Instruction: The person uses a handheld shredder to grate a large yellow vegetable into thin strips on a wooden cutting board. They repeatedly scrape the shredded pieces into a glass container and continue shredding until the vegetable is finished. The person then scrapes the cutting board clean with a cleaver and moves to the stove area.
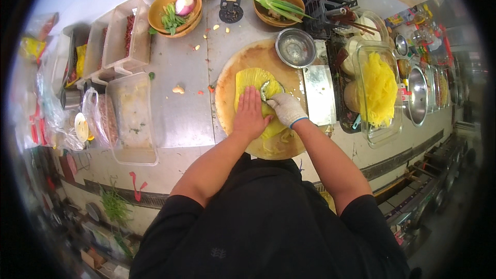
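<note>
A large yellow leaf-like sheet of food [252, 77] lies on a round wooden chopping board [228, 69]. My bare left hand [249, 114] presses flat on the sheet with its fingers extended. Close to its right, my right hand [286, 109], in a white knitted glove, grips a metal tool with a rounded end [265, 90] that rests on the sheet; the glove hides its handle, and its exact kind is unclear. Thin yellow strips lie near the board's front edge. A steel bowl [295, 48] stands at the board's back right, and a cleaver with a broad blade [318, 95] lies just right of the board.
Right of the cleaver, a glass dish [364, 131] holds shredded yellow food [378, 89]. Brown bowls [155, 7] with an onion and greens, and another bowl [259, 13] with scallions, stand behind. Plastic containers [110, 42] and an upturned-looking clear tray [133, 157] are at left.
</note>
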`<state>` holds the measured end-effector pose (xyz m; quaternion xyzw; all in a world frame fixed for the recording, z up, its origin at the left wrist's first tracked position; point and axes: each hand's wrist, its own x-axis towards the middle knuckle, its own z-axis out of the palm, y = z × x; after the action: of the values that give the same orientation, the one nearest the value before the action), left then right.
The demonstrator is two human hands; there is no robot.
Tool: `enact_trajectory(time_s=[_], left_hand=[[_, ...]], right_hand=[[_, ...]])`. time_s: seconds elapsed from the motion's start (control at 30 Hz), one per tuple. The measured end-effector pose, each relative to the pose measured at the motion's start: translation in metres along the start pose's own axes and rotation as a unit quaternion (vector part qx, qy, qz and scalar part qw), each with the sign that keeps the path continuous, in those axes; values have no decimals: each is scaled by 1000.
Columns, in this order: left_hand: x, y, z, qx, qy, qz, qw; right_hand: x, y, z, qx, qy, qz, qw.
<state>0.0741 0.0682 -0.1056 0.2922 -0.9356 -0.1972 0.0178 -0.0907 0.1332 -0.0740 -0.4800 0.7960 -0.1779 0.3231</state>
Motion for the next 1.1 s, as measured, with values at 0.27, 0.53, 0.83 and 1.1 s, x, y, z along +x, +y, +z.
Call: enact_trajectory(time_s=[0.27,0.53,0.83,1.1], left_hand=[[-4,-18,-2,-32,20,7,999],[-3,-14,-12,-47,-4,-8,999],[-25,-15,-20,-49,-43,17,998],[-39,-19,-15,-46,-28,26,998]], right_hand=[[-7,-3,2,-8,-8,-10,1000],[-17,-6,10,-34,-28,-13,999],[-28,-10,19,-21,-25,-14,999],[-46,-16,31,-43,-41,-22,998]])
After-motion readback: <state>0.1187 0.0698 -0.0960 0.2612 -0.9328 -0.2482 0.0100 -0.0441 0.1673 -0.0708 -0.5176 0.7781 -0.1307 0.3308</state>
